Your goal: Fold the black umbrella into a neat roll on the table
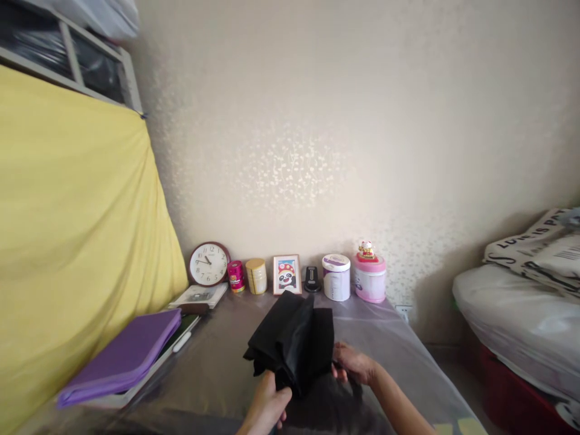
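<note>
Left hand (267, 406) low against a black fabric bundle (290, 341), fingers curled at its near edge; from my end I cannot tell how firmly it has hold. Right hand (356, 364) half closed, fingers pinching the bundle's lower right edge. Bundle sits mid-desk, between both hands, folded in loose layers and standing proud of the translucent plastic sheet covering the desk (378, 320). Along the wall behind it, left to right: round wall clock (209, 263), red can (236, 277), gold tin (256, 276), framed panda picture (287, 275), small black object (312, 279), white tub (336, 278) and pink tub (370, 281), a small lucky cat figurine (367, 249) on the pink lid. Purple zip folder (120, 357) lies at the desk's left side, beside a yellow cloth (77, 241); bed with white bedding (521, 314) off to the right
</note>
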### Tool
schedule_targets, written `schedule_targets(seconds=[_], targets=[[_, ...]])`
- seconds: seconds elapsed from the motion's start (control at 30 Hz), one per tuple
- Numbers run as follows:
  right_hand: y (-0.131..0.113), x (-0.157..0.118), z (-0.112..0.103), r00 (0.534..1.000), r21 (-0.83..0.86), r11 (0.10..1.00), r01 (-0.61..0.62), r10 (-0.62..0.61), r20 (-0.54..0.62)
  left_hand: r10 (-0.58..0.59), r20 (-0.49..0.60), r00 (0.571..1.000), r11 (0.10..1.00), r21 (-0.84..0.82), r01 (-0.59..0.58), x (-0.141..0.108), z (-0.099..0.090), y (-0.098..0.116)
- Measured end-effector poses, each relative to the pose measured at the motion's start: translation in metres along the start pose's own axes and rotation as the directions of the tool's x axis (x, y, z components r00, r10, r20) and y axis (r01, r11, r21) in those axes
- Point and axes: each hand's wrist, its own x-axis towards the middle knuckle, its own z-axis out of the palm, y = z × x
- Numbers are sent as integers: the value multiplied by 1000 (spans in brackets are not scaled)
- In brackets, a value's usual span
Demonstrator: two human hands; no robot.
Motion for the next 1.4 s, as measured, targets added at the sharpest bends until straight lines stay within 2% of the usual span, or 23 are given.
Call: schedule_targets(seconds=[0.13,0.23,0.4,0.53,0.67,0.73,0.8,0.87,0.9,0.97,1.07,1.17,1.27,1.4], targets=[[4,-21,-19,992,-4,994,-113,113,54,64,-101,993,969,244,-38,9,14,-7],[9,-44,-35,978,-81,979,-186,192,79,119,-120,986,927,369,-67,8,19,-12],[27,-76,-56,969,-97,965,-244,239,-57,130,-57,990,886,455,-90,2,9,-16],[46,-93,-60,964,-102,970,-219,199,-177,116,-6,993,864,494,-98,-7,2,-20],[55,-103,-60,960,-192,953,-235,198,-196,133,-6,991,829,549,-108,-19,5,-21],[52,-105,-64,959,-343,912,-224,143,-247,142,-20,990,820,563,-106,-25,6,-20],[43,-104,-69,934,-537,826,-169,-39,-354,123,24,992,876,468,-120,-29,6,-18],[27,-98,-70,866,-673,731,-116,-257,-429,50,111,993,963,257,-77,-31,5,-18],[16,-93,-68,833,-701,706,-100,-326,-447,9,146,989,986,166,-33,-32,5,-18],[-8,-82,-57,807,-726,688,-27,-414,-422,-44,131,990,993,116,29,-31,7,-20],[-46,-59,-30,743,-779,608,152,-590,-316,53,-28,998,952,302,-42,-29,9,-23],[-74,-35,-1,705,-809,471,352,-702,-102,137,-80,987,879,470,-83,-29,11,-24],[-88,-16,19,735,-849,372,375,-678,27,151,-77,985,831,550,-85,-32,13,-22],[-92,-4,30,833,-915,260,310,-537,130,150,-74,986,788,611,-75,-34,18,-19]])
